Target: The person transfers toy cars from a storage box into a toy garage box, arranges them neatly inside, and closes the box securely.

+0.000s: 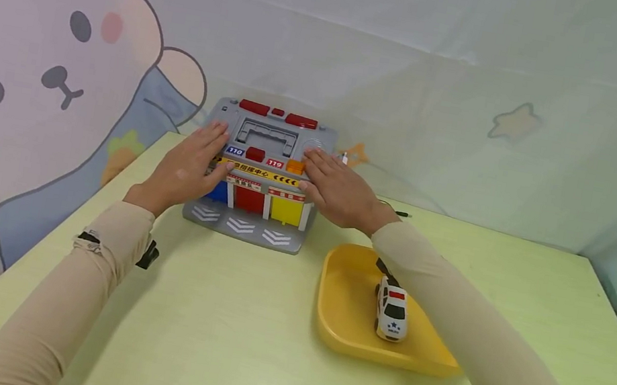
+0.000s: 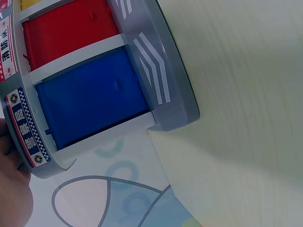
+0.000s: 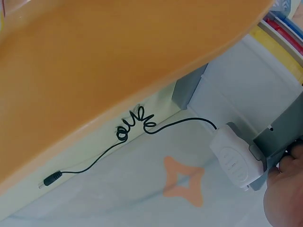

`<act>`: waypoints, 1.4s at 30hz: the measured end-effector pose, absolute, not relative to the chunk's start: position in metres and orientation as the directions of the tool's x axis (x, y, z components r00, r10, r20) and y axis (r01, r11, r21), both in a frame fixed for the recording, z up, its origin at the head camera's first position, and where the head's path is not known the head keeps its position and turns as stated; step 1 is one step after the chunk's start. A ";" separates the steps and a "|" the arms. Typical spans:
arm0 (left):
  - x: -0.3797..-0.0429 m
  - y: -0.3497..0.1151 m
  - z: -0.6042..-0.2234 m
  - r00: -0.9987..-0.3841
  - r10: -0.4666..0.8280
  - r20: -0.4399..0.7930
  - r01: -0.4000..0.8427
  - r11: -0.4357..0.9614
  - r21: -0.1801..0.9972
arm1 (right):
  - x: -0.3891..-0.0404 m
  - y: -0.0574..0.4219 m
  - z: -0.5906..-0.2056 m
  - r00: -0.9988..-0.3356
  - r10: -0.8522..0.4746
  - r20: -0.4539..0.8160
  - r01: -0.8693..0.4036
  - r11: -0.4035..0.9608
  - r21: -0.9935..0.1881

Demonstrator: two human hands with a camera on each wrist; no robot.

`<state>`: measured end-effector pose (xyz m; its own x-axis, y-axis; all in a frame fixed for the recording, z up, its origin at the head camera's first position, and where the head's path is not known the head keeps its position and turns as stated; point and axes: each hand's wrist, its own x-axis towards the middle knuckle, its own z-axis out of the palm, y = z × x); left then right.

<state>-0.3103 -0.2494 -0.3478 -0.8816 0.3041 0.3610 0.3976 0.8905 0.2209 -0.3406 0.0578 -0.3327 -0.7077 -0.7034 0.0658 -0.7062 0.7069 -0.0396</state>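
The toy garage (image 1: 253,171) sits between the left hand (image 1: 189,161) and the right hand (image 1: 342,191), its long side running from one to the other, neither nearer. Both lie with fingers extended on its roof (image 1: 231,114); how hard they press, I can't tell. It's grey, with blue, red and yellow doors (image 1: 248,200).
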 end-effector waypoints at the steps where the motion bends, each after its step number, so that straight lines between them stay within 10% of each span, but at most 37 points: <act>1: -0.310 -0.249 -0.348 -0.879 0.306 0.364 0.401 0.889 0.222 | -0.340 0.058 -0.333 -0.707 -0.704 0.066 -0.707 0.706 -0.041; 42: -0.324 -0.275 -0.348 -0.935 0.263 0.239 0.331 0.890 0.315 | -0.338 0.059 -0.345 -0.712 -0.698 0.081 -0.702 0.711 -0.042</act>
